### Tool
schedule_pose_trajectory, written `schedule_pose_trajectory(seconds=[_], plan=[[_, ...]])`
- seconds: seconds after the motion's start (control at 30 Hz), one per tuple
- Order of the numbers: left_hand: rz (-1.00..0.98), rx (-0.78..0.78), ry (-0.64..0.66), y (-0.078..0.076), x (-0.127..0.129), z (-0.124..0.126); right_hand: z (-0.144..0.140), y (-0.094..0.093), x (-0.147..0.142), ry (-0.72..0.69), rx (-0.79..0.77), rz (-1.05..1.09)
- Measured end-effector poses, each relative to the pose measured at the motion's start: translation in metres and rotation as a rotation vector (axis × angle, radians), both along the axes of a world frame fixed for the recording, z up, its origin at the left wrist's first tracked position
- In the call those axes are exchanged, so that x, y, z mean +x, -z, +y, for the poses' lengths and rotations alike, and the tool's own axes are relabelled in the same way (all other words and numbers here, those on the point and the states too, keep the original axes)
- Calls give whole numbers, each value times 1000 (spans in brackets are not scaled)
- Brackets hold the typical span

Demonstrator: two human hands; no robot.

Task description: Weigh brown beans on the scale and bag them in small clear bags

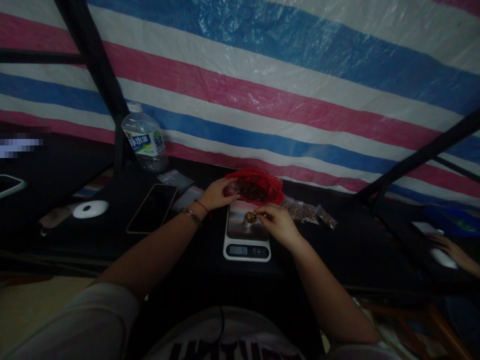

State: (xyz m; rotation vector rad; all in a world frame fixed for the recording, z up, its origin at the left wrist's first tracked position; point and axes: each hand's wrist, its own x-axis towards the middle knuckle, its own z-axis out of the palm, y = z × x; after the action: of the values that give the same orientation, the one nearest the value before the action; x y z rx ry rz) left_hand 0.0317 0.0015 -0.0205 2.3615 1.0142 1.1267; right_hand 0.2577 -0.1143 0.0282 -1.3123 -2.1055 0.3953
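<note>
In front of me is a white kitchen scale (228, 253) with a metal top and a lit display. On its plate stands a small cup (248, 223) holding golden-brown pieces. My right hand (280, 224) is at the cup's right rim, thumb and fingertips pinched together; whatever is between them is too small to make out. Behind the scale lies an opened red plastic bag (275, 184) full of small dark brown pieces (253, 191). My left hand (219, 194) is closed on the left edge of this bag, which shows between the fingers.
Several small filled zip bags (309, 214) lie right of the red bag. Left are clear plastic bags (176, 180), a phone (152, 209), a large plastic bottle (144, 140) and a white round object (90, 209). Another person's hand (446, 245) rests near a white mouse (443, 258) at far right.
</note>
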Motion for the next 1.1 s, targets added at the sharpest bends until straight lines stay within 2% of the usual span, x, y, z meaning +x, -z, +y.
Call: schedule_pose_trajectory(seconds=[0.47,0.67,0.73,0.83,0.97,1.1], plan=[[7,2,-10,-2,0,-1,6,3,7,-45,21,107],[9,16,-13,2,-1,2,50,-1,16,101,138,168],[13,19,-21,2,-2,3,64,1,15,131,126,134],[10,24,-29,3,-2,3,67,2,11,51,60,117],[10,28,-28,4,-1,4,48,0,8,-201,-131,124],[10,22,-2,3,-1,4,41,1,10,-284,-201,146]])
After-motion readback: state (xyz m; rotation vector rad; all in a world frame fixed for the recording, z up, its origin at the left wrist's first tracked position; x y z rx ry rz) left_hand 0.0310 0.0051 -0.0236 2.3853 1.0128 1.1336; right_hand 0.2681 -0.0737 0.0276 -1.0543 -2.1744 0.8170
